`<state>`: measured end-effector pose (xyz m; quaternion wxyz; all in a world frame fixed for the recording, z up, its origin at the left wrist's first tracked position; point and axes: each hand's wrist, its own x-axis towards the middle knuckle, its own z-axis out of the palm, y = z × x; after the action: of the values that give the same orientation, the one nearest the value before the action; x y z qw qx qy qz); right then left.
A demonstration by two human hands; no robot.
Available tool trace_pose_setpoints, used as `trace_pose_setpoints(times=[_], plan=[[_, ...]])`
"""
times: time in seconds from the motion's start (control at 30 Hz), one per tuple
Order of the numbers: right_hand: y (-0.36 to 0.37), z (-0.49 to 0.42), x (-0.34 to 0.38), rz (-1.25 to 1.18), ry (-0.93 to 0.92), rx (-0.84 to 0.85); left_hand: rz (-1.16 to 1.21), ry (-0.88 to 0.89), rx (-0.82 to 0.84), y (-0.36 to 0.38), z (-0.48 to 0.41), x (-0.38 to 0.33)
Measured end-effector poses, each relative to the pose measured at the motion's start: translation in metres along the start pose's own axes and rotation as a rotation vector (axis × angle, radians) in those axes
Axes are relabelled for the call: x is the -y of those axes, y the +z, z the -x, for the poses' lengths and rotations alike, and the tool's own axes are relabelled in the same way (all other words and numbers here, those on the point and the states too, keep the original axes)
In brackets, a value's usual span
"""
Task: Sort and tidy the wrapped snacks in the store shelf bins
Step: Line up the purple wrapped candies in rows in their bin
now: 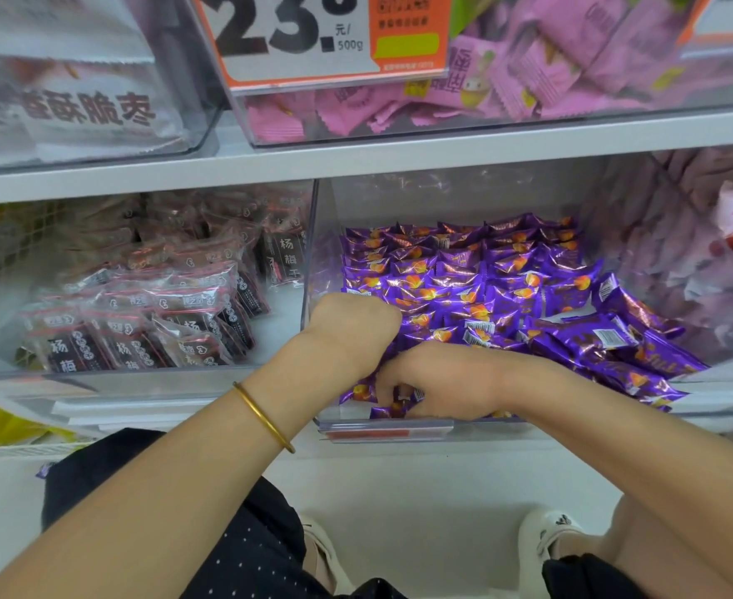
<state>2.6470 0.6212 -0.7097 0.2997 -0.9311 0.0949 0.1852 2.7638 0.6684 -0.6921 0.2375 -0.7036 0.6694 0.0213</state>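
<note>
Right hand: grip narrow, fingers curled on a few purple packets at the front edge of the clear bin. Left hand: fingers buried in the packets near the bin's left wall, so its grip cannot be told. Back rows stand neat; the front right corner is a loose heap. Probably best to lift small batches, face labels one way, and butt them against the last row.

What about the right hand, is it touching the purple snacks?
Touching. The head view shows the right hand with fingers curled down into the purple snacks at the bin's front.
</note>
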Motion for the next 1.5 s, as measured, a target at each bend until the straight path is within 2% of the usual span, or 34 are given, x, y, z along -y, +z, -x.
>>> trace_pose_setpoints(times=[0.47,0.6,0.8,0.97,1.07,1.13,1.2,1.37,1.43,1.5], plan=[[0.002,-0.002,0.002,-0.099,-0.003,-0.025,-0.054,0.03,-0.014,0.006,0.002,-0.003],[0.002,0.0,0.003,-0.136,-0.004,-0.089,-0.062,0.039,-0.017,0.004,0.003,-0.003],[0.005,0.0,0.006,-0.177,0.051,-0.205,-0.038,0.03,0.077,-0.005,0.008,-0.002],[0.005,-0.004,0.006,-0.083,0.104,-0.245,-0.201,0.122,-0.058,-0.016,0.033,0.004],[0.005,-0.009,0.008,0.029,0.128,-0.26,-0.172,0.248,-0.057,-0.013,0.056,0.015],[0.006,-0.013,0.009,0.15,0.125,-0.296,-0.109,0.359,-0.133,-0.005,0.069,0.026],[0.007,-0.015,0.01,0.213,0.124,-0.313,-0.177,0.42,-0.169,0.002,0.074,0.032],[-0.007,-0.002,0.006,0.068,0.141,-0.307,-0.218,0.493,-0.054,-0.002,0.066,0.022],[-0.02,0.013,-0.002,0.019,0.161,-0.32,-0.185,0.429,-0.037,-0.007,0.06,0.02],[-0.026,0.027,-0.009,0.002,0.169,-0.22,-0.167,0.397,-0.032,-0.01,0.054,0.015]])
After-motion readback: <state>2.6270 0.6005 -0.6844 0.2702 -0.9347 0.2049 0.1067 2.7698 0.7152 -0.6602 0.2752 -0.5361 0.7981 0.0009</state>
